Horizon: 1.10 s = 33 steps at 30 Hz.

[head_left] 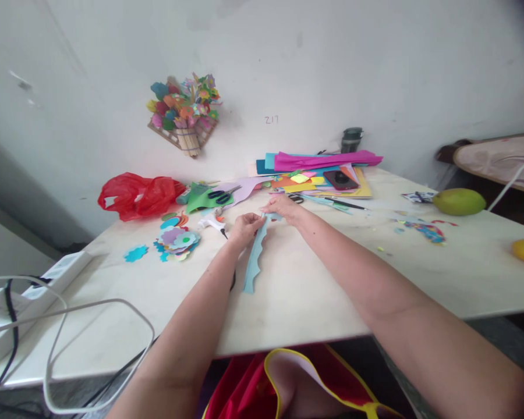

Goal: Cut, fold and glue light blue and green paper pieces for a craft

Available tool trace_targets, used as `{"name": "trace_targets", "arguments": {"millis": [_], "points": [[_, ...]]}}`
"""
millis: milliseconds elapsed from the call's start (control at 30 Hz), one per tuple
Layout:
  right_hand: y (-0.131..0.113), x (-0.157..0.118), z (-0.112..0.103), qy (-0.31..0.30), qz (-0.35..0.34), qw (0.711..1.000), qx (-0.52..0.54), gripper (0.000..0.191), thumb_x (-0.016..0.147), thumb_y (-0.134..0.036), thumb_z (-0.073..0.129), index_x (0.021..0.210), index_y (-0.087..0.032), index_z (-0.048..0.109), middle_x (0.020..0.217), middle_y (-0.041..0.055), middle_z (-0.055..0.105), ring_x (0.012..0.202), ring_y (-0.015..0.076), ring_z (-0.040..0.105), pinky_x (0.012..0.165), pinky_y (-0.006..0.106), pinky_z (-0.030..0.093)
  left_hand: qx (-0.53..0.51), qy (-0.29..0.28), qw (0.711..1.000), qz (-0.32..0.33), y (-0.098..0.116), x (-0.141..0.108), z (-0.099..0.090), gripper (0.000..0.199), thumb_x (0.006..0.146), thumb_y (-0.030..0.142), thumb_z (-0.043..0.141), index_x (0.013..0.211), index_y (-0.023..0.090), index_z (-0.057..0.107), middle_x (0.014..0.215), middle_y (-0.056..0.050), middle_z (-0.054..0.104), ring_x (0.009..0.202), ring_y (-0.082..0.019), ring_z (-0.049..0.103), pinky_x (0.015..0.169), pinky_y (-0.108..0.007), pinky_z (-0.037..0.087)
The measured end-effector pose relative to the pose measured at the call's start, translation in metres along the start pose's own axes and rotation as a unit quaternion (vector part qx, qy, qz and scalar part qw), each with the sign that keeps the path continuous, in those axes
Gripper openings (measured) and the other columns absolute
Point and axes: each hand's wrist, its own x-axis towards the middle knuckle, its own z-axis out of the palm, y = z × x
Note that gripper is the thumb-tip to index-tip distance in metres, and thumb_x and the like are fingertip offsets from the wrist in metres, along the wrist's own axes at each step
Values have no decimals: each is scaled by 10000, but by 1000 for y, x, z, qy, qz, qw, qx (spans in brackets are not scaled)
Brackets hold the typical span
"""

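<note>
A light blue paper strip (pixel 254 261) with one scalloped edge hangs down toward the table's front from between my hands. My left hand (pixel 247 226) pinches it near its upper end. Close beside, my right hand (pixel 281 208) has its fingers closed on the same strip, and a short piece of it shows under that hand. Left of my hands lies a white glue gun (pixel 212 223), partly hidden by my left hand. Scissors with dark handles (pixel 220 196) rest on green paper (pixel 197 198) farther back.
Paper flower cutouts (pixel 177 240) and a red plastic bag (pixel 140 195) are at the left, near a power strip (pixel 63 273) with loose cables. Behind my hands lie coloured sheets (pixel 327 160) and a phone (pixel 340 180). A green mango (pixel 459 202) sits at right.
</note>
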Motion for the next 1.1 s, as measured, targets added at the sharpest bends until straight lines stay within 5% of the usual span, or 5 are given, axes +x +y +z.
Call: {"name": "trace_targets", "arguments": {"millis": [200, 500, 1100], "points": [[3, -2, 2, -8, -1, 1000, 16, 256, 566, -221, 722, 476, -145, 495, 355, -48, 469, 338, 50, 389, 327, 172, 284, -49, -37, 998, -6, 7, -7, 2, 334, 658, 463, 630, 667, 163, 485, 504, -5, 595, 449, -131, 561, 443, -225, 404], [2, -3, -3, -55, 18, 998, 39, 259, 582, -262, 707, 486, -156, 492, 391, -40, 493, 359, 71, 426, 341, 194, 326, -39, -16, 999, 2, 2, -5, 1, 325, 668, 462, 623, 675, 154, 521, 533, -10, 616, 456, -113, 546, 437, -205, 371], [8, 2, 6, -23, -24, 999, -3, 194, 609, -215, 662, 515, -150, 505, 395, -55, 460, 372, 59, 384, 382, 193, 283, -55, -23, 998, 17, 3, 0, 0, 357, 672, 484, 612, 694, 139, 521, 542, -11, 607, 478, -109, 556, 505, -222, 422]]}}
